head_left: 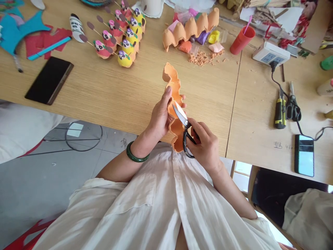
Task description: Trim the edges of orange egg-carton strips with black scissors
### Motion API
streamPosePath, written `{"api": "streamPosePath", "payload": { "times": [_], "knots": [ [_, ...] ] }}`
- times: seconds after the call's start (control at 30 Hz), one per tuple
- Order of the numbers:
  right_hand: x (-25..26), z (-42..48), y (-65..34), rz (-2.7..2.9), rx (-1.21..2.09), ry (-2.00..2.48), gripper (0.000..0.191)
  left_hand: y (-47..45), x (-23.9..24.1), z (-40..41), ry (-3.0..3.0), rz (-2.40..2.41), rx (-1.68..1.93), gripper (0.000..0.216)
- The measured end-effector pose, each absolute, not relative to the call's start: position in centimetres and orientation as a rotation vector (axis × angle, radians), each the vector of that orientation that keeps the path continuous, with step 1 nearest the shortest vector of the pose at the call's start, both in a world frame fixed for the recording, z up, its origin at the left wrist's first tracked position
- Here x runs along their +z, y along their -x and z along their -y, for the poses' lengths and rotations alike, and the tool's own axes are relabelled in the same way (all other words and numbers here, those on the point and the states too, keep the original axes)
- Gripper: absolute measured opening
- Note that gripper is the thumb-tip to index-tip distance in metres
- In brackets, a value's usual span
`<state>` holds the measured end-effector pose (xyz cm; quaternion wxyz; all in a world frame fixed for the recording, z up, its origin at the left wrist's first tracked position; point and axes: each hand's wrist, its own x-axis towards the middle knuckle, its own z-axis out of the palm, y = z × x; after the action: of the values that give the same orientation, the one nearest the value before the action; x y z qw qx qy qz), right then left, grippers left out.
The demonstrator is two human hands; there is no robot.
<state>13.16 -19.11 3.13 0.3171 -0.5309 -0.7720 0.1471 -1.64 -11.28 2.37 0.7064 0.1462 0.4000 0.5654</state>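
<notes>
Where the pale wooden tabletop (109, 93) fills the upper half of the frame, its far left carries blue and red felt pieces (31, 34) and a pen (18, 64). A black phone (49, 85) lies face up just below them. Under the tabletop's near edge, at lower left, grey floor (31, 194) shows, with a wire stool frame (83, 135) standing on it. Toward upper centre stand two rows of painted egg-cup figures (122, 38) with sticks poking out of them. Right of these an orange egg carton (191, 27) stands by coloured clay lumps (208, 36) and a scatter of orange shavings (203, 58). Then come a red cup (241, 40), a white power strip (270, 53), a yellow-handled screwdriver (279, 111), dark pliers (292, 104) and, at the right edge, a second phone (304, 155).

At centre, over the tabletop's near edge, the left hand (162, 116), with a green bangle (136, 156) on its wrist, reaches up from the lower left. Its thumb and fingers are closed around the middle of the egg-carton strip (173, 85), held upright. The strip runs from above the fingers down to the white shirt (156, 208). Just to the right, the right hand (205, 147) is clenched through the black loops of the scissors (185, 125), wrist bent inward. The blades stand slightly parted, pointing up and left against the strip's right edge.
</notes>
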Motion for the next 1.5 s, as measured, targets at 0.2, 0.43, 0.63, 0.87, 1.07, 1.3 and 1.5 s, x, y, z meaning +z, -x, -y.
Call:
{"api": "streamPosePath", "payload": {
  "times": [0.2, 0.43, 0.63, 0.87, 1.07, 1.3, 1.5],
  "knots": [
    [4.0, 19.2, -13.4, 1.927, 0.540, 1.493, 0.034, 1.8, 3.0, 11.3, -0.359, -0.854, 1.310, 0.046],
    [4.6, 20.3, -12.7, 2.041, 0.436, 1.426, 0.036, 1.9, 3.2, 11.6, -0.425, -0.818, 1.403, 0.037],
    [5.1, 21.2, -11.8, 2.103, 0.230, 1.530, 0.034, 1.4, 3.5, 11.9, -0.454, -0.912, 1.605, 0.039],
    [4.7, 21.5, -10.7, 2.077, 0.279, 1.584, 0.039, 1.3, 3.4, 12.0, -0.387, -1.029, 1.649, 0.040],
    [4.0, 21.1, -10.8, 2.134, 0.226, 1.517, 0.040, 1.6, 3.1, 12.1, -0.378, -0.973, 1.646, 0.035],
    [3.4, 20.9, -11.1, 2.196, 0.208, 1.498, 0.042, 1.5, 3.4, 12.3, -0.349, -0.937, 1.522, 0.038],
    [3.4, 20.6, -11.2, 2.251, 0.119, 1.468, 0.043, 1.4, 3.1, 12.6, -0.362, -0.941, 1.470, 0.046]
  ]
}}
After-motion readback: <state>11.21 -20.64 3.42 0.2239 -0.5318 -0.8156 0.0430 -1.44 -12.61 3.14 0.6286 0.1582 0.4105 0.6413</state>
